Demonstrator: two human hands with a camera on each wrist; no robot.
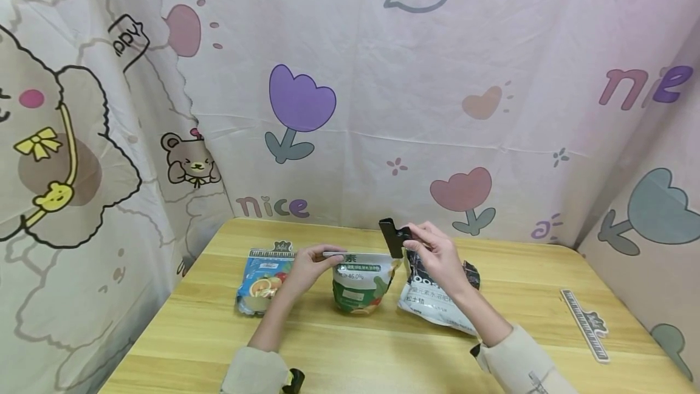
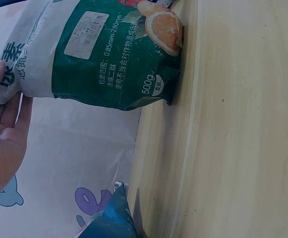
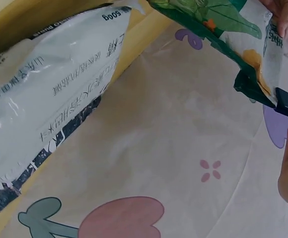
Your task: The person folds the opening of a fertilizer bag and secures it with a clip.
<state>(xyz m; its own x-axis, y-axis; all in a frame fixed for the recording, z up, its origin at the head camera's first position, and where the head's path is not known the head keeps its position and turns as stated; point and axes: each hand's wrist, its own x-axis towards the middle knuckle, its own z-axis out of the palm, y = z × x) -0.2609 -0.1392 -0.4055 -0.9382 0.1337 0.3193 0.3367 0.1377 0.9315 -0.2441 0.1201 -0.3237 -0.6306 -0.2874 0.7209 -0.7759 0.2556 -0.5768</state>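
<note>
Tbl (image 1: 372,351): blk clip (image 1: 391,238) @ grn/wht bag (image 1: 355,293)

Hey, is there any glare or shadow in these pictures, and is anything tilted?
Head view: bright, the backdrop tinted pinkish toward the upper right; left wrist view: turned sideways, print on the green-and-white bag readable, a narrow shadow on the tabletop beside the blue bag; right wrist view: dimmer, glare spots on the white bag, its lettering roughly upside down.

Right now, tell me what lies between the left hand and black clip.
The green bag spans that stretch in the head view: the left hand pinches one top corner, the black clip is by the other.
</note>
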